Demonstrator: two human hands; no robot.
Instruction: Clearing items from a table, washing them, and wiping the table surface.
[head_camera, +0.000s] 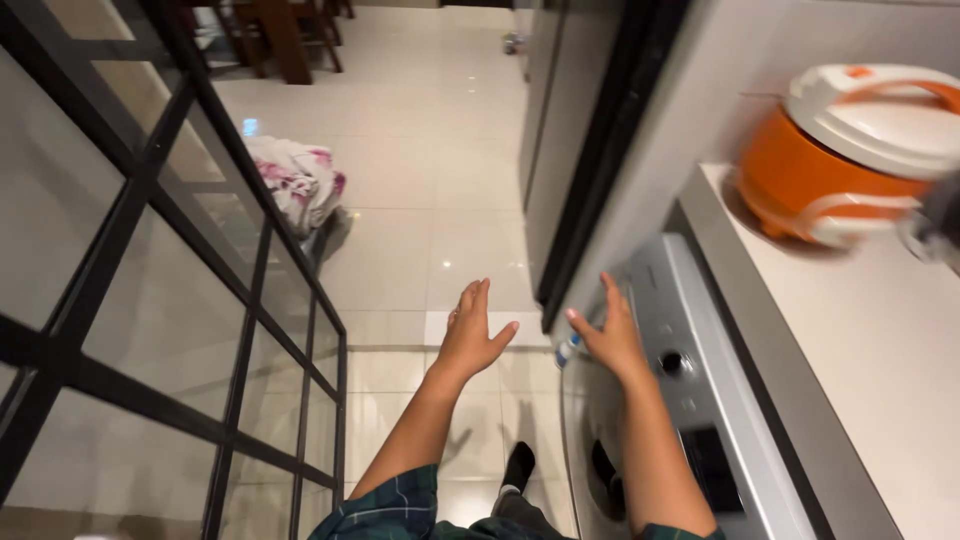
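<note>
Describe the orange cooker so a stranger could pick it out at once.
Start at the long white countertop along the right wall, above the front-loading washing machine. At the counter's far end stands the round orange rice cooker with a white lid, the only brightly coloured appliance there.

The floor (430, 170) is pale glazed tile, glossy enough to throw back the ceiling light. On the left, the partition (150, 330) is matt black metal framing around smooth clear glass panes. Far left lies a soft, crumpled heap of cloth (295, 180), white with pink print. The washing machine (690, 400) on the right has a smooth grey plastic control panel with a satin sheen and a shiny knob. The worktop (860, 340) above it looks matt and pale, like stone or laminate. The rice cooker (850, 150) is glossy orange and white plastic. Both sleeves (395, 505) are woven green checked cloth. Far off, the furniture (285, 35) looks like dark polished wood.
</note>
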